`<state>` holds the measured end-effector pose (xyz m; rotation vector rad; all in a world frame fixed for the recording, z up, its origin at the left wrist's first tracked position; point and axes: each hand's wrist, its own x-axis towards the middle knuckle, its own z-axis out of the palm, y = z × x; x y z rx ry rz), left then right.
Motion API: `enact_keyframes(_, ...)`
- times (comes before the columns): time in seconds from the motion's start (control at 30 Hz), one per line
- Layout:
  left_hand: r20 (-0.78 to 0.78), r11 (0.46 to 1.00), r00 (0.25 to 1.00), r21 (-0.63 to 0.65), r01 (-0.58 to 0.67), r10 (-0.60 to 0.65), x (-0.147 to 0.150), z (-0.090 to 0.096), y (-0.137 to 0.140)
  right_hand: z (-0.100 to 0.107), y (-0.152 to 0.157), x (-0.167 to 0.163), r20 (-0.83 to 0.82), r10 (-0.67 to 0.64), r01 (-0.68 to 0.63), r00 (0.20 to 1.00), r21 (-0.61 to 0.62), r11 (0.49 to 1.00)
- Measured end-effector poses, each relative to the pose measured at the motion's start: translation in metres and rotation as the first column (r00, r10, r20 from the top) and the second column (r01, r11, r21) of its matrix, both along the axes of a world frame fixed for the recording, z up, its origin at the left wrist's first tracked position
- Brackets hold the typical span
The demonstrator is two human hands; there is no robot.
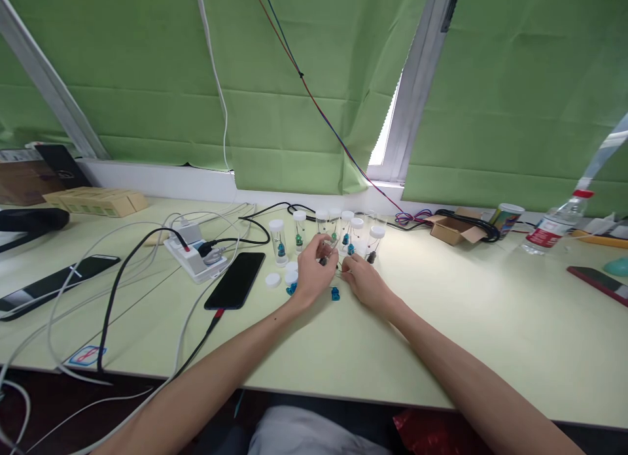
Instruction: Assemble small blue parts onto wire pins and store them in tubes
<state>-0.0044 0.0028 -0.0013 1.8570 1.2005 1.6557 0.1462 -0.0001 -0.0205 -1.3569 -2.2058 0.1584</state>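
My left hand [316,269] is closed, its fingers curled around what looks like a clear plastic tube [333,242]. Close beside it, my right hand [364,280] has its fingers pinched at the lower end, where a small dark piece shows; exactly what they grip is too small to tell. Behind both hands stand several clear tubes with white caps [277,236], each with a small blue, green or dark figure inside. A blue piece [335,293] lies on the table between my wrists. Another blue piece [291,289] is by my left wrist, near loose white caps [273,280].
To the left lie a black phone [235,280] on a cable, a white power strip [195,253] and tangled cords. An open cardboard box [454,228], a can [505,218] and a water bottle [552,227] stand at the back right. Green blinds [294,115] hang behind.
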Motion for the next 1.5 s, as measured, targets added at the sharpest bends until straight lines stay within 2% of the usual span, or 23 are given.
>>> enact_keyframes(0.17, -0.035, 1.000, 0.999, 0.018, 0.011, -0.011, -0.001, 0.001, 0.000, 0.004, -0.002, -0.004, -0.279, 0.037, 0.002, 0.959, 0.140, 0.990)
enact_keyframes(0.3, -0.084, 0.999, 0.996, 0.026, 0.028, -0.025, -0.002, 0.001, -0.001, 0.008, -0.006, -0.007, -0.520, 0.055, 0.053, 0.852, 0.190, 0.980)
enact_keyframes(0.43, -0.136, 0.998, 0.991, 0.061, 0.023, -0.015, -0.002, -0.001, 0.001, 0.014, -0.012, -0.007, -0.642, 0.047, 0.106, 0.765, 0.199, 0.974)
enact_keyframes(0.6, -0.207, 0.997, 0.978, 0.077, 0.008, 0.008, -0.003, -0.004, 0.004, 0.020, -0.014, -0.005, -0.674, 0.059, 0.130, 0.736, 0.225, 0.966)
enact_keyframes(0.8, -0.253, 0.991, 0.967, 0.131, 0.014, 0.020, -0.005, -0.006, 0.006, 0.021, -0.014, -0.006, -0.622, 0.127, 0.067, 0.772, 0.279, 0.958)
enact_keyframes(0.97, -0.277, 0.991, 0.961, 0.134, 0.026, 0.012, -0.006, -0.007, 0.007, 0.023, -0.015, -0.007, -0.607, 0.126, 0.082, 0.785, 0.303, 0.949)
enact_keyframes(1.27, -0.322, 0.989, 0.947, 0.135, 0.058, -0.012, -0.003, -0.008, 0.007, 0.021, -0.014, -0.005, -0.708, 0.096, 0.146, 0.700, 0.274, 0.951)
enact_keyframes(1.5, -0.336, 0.989, 0.940, 0.110, 0.096, -0.054, 0.001, -0.005, -0.001, 0.024, -0.016, -0.007, -0.764, 0.108, 0.134, 0.636, 0.247, 0.960)
